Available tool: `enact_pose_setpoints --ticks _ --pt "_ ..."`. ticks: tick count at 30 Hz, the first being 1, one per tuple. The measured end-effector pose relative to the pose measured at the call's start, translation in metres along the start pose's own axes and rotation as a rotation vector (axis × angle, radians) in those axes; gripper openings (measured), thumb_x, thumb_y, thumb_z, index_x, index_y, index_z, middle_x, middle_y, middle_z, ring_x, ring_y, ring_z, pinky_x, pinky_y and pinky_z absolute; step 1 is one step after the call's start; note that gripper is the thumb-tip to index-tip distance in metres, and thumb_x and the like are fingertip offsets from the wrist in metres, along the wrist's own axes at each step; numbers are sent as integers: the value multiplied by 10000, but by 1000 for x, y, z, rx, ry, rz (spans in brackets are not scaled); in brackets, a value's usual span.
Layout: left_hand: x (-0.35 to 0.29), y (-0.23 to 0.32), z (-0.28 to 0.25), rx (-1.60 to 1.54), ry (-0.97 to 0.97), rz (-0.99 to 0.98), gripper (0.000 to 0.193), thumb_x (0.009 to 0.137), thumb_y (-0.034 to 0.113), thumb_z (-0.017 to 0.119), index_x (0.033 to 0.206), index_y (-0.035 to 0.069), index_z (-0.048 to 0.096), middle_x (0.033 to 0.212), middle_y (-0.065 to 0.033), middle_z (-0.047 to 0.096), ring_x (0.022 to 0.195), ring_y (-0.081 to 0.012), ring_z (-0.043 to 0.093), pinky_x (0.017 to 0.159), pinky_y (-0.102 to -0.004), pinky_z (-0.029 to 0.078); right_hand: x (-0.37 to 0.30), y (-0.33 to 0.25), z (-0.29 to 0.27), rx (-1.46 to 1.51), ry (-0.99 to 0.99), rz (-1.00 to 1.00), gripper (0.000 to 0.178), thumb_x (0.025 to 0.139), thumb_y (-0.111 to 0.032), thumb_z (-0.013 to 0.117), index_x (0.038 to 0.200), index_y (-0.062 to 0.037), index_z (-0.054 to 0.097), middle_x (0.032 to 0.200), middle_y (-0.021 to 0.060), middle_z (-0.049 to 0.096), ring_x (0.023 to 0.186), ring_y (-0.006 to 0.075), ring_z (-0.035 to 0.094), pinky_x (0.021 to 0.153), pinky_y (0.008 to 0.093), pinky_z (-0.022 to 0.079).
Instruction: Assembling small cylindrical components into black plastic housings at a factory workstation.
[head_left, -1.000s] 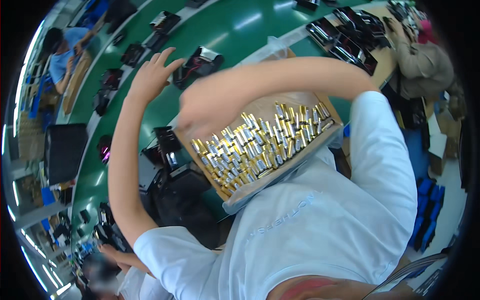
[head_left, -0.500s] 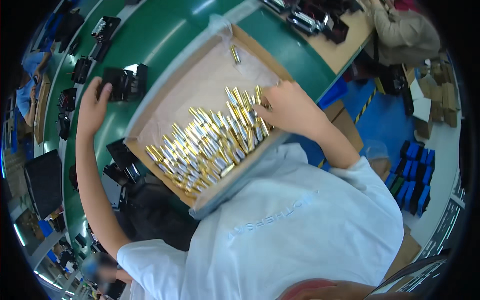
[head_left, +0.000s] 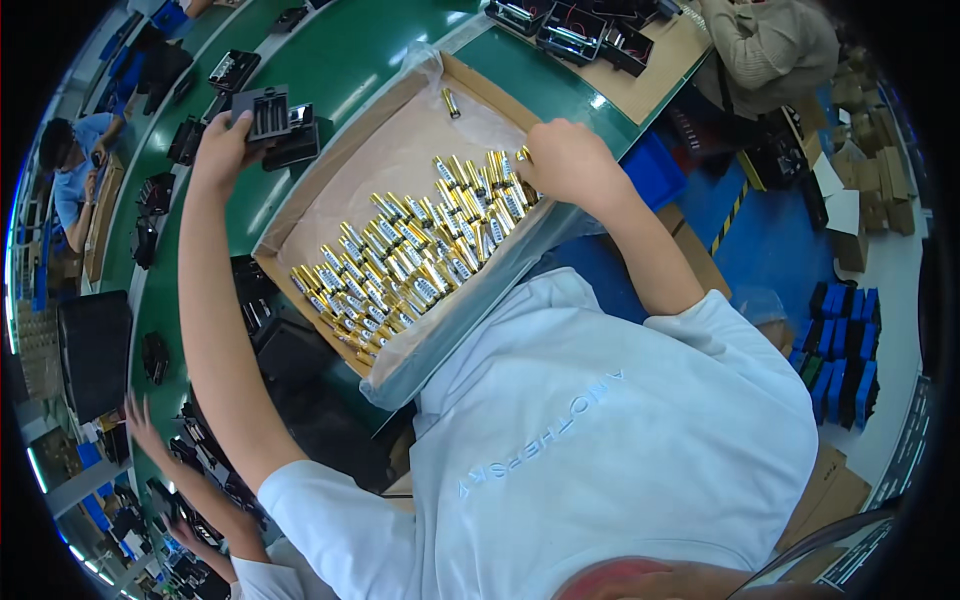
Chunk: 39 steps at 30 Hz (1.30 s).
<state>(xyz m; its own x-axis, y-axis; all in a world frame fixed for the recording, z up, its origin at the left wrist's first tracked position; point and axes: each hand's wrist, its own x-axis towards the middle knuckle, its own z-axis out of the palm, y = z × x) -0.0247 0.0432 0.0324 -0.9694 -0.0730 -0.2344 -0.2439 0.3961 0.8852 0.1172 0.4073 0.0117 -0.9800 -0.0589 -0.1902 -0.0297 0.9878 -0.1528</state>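
In my left hand (head_left: pixel 222 150) is a black plastic case with a slotted battery compartment (head_left: pixel 269 112), raised beside the box's far left side. The thumb presses on its near edge. A shallow cardboard box (head_left: pixel 330 190) lined with clear plastic lies in front of me, tilted in view. Many gold-and-silver cylindrical batteries (head_left: pixel 410 255) lie heaped along its near side. One loose battery (head_left: pixel 451 103) rests apart near the far corner. My right hand (head_left: pixel 570 165) is closed at the box's right side, with the gold end of a battery (head_left: pixel 523 154) showing at its fingertips.
Another black case (head_left: pixel 295 150) sits on the green table (head_left: pixel 350 60) just behind the held one. More black cases (head_left: pixel 570 35) stand on a board at the far right. A co-worker's hand (head_left: pixel 150 430) reaches in at lower left. A blue bin (head_left: pixel 652 170) stands right.
My left hand has lifted the black case up and turned it so its slots show. My right hand has drawn back slightly from the battery heap. A co-worker's arms have come in at lower left.
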Motion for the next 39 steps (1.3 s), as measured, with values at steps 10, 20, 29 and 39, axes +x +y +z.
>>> enact_pose_setpoints --ticks 10,20,29,39 --pt "28 -9 26 -195 -27 48 419 931 122 530 1282 -33 360 1088 -200 560 807 -232 647 717 -299 557 12 -5 13 -14 53 -12 168 693 -38 650 822 57 704 786 198 686 641 346 664 585 420 543" --pt "42 11 57 -291 -97 119 542 866 22 556 1328 -49 280 1130 -250 510 756 -248 641 653 -319 579 22 -9 15 -101 41 36 193 677 -73 684 845 15 720 777 175 690 630 315 666 560 398 540" --pt "70 -3 90 -465 -204 50 520 824 -41 529 1303 -22 330 1105 -249 518 799 -250 641 666 -333 585 21 -13 -1 -79 -21 19 260 657 -194 725 812 15 716 750 146 686 600 313 645 557 374 521" --pt "23 20 96 -521 -148 104 416 857 -10 516 1258 43 419 1112 -254 509 962 -294 608 703 -382 585 96 -60 -66 696 34 -269 324 788 -240 643 600 24 633 485 46 542 404 131 455 430 269 404"
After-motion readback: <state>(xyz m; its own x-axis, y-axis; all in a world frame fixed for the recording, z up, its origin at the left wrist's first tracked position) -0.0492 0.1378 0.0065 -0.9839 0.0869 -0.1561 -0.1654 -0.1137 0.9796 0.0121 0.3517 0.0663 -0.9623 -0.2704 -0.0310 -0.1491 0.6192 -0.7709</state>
